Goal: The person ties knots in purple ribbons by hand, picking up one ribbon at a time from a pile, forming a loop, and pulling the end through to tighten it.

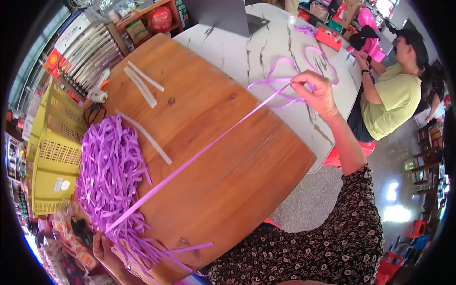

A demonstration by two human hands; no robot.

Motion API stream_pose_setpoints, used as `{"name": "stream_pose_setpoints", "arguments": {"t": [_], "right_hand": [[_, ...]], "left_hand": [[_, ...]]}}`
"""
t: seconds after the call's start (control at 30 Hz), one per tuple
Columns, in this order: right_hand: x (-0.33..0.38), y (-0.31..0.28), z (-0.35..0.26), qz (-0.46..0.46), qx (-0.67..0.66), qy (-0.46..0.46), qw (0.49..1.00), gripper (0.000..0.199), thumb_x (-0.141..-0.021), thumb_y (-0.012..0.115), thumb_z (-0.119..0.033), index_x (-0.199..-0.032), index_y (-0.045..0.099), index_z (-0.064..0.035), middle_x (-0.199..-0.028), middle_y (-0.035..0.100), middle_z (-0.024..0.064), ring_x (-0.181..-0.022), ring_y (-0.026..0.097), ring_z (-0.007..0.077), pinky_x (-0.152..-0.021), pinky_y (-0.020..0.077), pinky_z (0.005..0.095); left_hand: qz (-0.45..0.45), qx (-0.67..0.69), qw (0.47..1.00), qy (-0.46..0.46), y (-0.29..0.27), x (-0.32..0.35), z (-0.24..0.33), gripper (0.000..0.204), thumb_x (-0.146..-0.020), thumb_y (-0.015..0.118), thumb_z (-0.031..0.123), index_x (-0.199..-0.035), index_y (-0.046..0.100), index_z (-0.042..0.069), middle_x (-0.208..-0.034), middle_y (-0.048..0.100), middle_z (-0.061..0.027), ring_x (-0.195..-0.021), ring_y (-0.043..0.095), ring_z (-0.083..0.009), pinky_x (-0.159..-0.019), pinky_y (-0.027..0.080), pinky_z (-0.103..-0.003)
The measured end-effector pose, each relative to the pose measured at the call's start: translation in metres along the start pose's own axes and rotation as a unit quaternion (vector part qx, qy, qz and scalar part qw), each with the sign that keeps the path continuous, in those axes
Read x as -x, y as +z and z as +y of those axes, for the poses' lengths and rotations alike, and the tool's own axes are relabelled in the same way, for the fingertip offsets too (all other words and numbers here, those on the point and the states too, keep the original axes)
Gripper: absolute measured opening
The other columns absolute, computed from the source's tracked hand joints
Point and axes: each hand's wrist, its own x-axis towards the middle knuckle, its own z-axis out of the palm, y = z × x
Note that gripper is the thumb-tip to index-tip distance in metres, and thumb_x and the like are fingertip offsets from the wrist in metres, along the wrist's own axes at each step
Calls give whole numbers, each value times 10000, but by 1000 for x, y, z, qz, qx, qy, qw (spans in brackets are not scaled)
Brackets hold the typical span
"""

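Note:
A purple ribbon (pixel 199 154) runs straight and taut across the wooden board. Up on the right, my right hand (pixel 317 95) pinches it between thumb and fingertips. The ribbon's lower end reaches my left hand (pixel 105 254) at the lower left, whose fingers are closed at it and partly hidden by the strands. Beside that hand lies a large tangled heap of purple ribbon strips (pixel 111 166), several of them trailing over the board's near edge. Loose loops of ribbon (pixel 273 78) spread on the marble-patterned table past my right hand.
On the wooden board (pixel 228 171) lie translucent white sticks (pixel 142 88). A white-and-orange glue gun (pixel 99 92) rests near a yellow plastic basket (pixel 54 156). A laptop (pixel 218 16) and a red tape dispenser (pixel 328 39) stand on the marble-patterned table (pixel 228 52). A person in yellow (pixel 392 99) sits at the right.

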Motion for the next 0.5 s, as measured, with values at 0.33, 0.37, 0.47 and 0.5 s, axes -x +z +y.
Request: {"name": "stream_pose_setpoints", "arguments": {"t": [0.33, 0.37, 0.47, 0.5], "right_hand": [[2, 23, -27, 33, -554, 215, 803, 103, -879, 614, -134, -921, 634, -42, -997, 642, 91, -933, 600, 162, -872, 476, 355], [1, 26, -32, 48, -617, 234, 750, 130, -881, 622, -164, -911, 637, -38, -1030, 639, 95, -952, 602, 177, -886, 476, 358], [-1, 48, -37, 107, -695, 293, 647, 124, -897, 581, -125, -989, 598, -44, -1015, 624, 103, -901, 585, 157, -851, 465, 357], [-3, 52, -34, 98, -702, 303, 637, 124, -897, 581, -125, -989, 598, -44, -1015, 624, 103, -901, 585, 157, -851, 465, 357]], "left_hand": [[-95, 670, 736, -22, 30, -32, -16, 249, -963, 458, 126, -1120, 546, -45, -1147, 593, -166, -1098, 553, -261, -1024, 424, -391], [-77, 709, 701, -28, 37, -35, -8, 255, -965, 455, 130, -1130, 546, -42, -1178, 585, -172, -1124, 542, -258, -1038, 406, -378], [-42, 708, 700, -79, 33, -32, 16, 193, -965, 456, 107, -1088, 527, -23, -879, 564, -80, -769, 506, -160, -715, 416, -263], [-35, 674, 737, -38, 35, -31, 20, 169, -962, 465, 104, -1065, 518, -20, -766, 506, -34, -619, 428, -119, -569, 357, -228]]}}
